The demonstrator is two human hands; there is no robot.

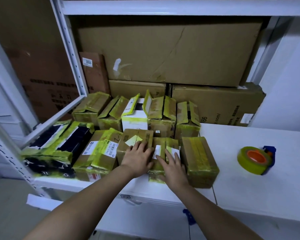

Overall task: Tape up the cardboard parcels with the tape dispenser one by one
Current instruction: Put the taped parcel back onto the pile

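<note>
Several small cardboard parcels wrapped in yellow-green tape crowd the white shelf (249, 196). My left hand (139, 158) lies flat on a brown parcel (137, 137) that carries a pale yellow sticker. Beside it, my right hand (173, 165) rests with straight fingers on a narrower parcel (163, 146) with white labels. A taped parcel (199, 158) stands just right of my right hand. The tape dispenser (255, 159), blue with a yellow-green roll on an orange core, lies alone on the shelf to the far right, apart from both hands.
A back row of parcels (163, 111) has flaps standing open. Dark flat boxes (59, 146) lie at the left. Large cartons (171, 54) are stacked behind. A white shelf upright (71, 54) slants at left; the shelf's front edge runs just below my wrists.
</note>
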